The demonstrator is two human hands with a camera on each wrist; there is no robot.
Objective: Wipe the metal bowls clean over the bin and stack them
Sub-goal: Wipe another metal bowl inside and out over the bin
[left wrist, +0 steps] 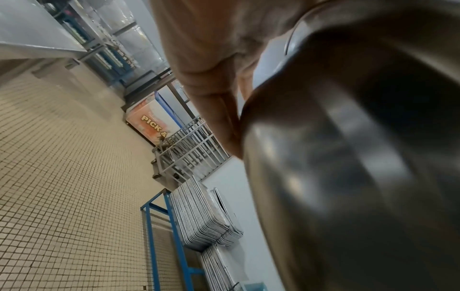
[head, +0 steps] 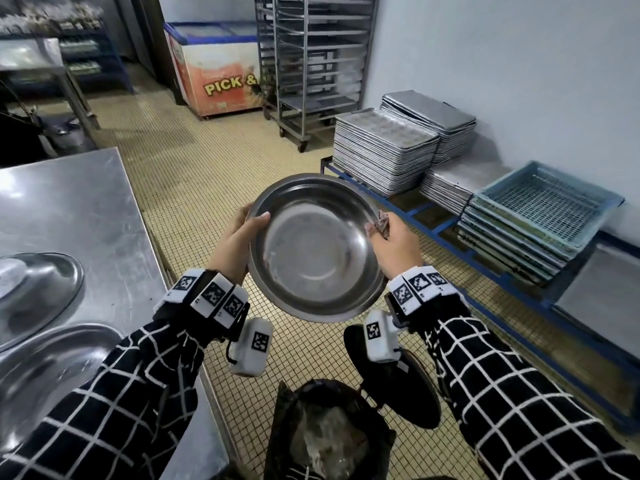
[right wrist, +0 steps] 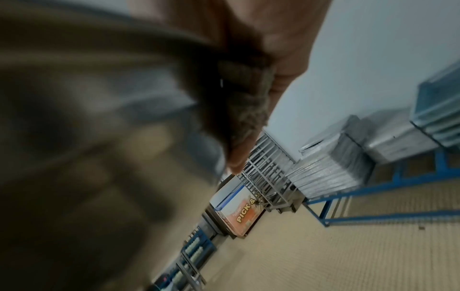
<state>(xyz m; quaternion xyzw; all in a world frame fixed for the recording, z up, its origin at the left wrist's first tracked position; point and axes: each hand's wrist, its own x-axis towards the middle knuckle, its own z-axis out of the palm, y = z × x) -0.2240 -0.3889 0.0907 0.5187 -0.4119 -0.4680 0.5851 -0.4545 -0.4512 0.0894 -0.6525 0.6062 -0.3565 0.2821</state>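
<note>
A large metal bowl is held in the air, tilted toward me, above and beyond the black-lined bin. My left hand grips its left rim, thumb inside, fingers under it. My right hand grips the right rim and pinches a grey cloth against it. In the left wrist view the bowl's underside fills the right side with my fingers along it. In the right wrist view the bowl is blurred and the cloth sits under my hand. More bowls lie on the steel table.
Stacks of baking trays and blue crates sit on a low blue rack to the right. A tall tray trolley and a chest freezer stand at the back. A dark lid lies by the bin.
</note>
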